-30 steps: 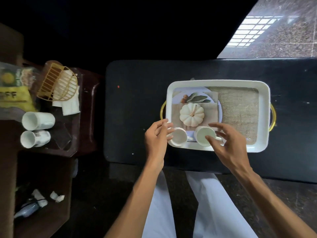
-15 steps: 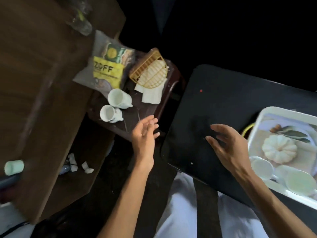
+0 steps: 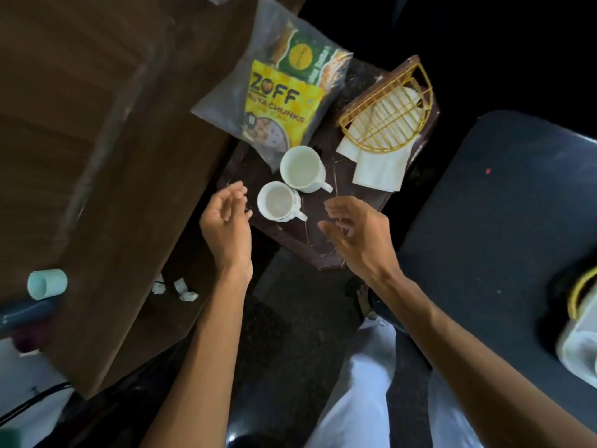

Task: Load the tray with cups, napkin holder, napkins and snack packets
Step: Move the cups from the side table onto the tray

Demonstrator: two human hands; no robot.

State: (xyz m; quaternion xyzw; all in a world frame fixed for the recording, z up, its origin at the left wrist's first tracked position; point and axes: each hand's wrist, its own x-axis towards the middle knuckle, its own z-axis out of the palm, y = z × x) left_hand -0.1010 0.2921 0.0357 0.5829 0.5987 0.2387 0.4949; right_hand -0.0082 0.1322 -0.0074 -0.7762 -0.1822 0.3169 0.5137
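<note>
Two white cups stand on a small dark side table [image 3: 326, 250]: a nearer cup [image 3: 278, 201] and a farther cup [image 3: 302, 168]. My left hand [image 3: 227, 221] hovers just left of the nearer cup, fingers apart, holding nothing. My right hand [image 3: 357, 234] hovers to its right, also open and empty. Behind the cups lie snack packets [image 3: 281, 92] in a clear bag. A yellow wire napkin holder [image 3: 389, 113] lies on white napkins [image 3: 378, 169]. Only a corner of the white tray [image 3: 578, 347] with its yellow handle shows at the right edge.
A brown wooden surface [image 3: 97, 140] fills the left, with a pale green cylinder [image 3: 47, 283] at its lower edge. The dark mat-covered table [image 3: 504, 221] holding the tray lies to the right. Crumpled paper bits [image 3: 181, 289] lie on the floor. My white-trousered legs are below.
The view swung left from the tray to the side table. Both hands left the two cups in the tray and moved over to flank the nearer cup on the side table.
</note>
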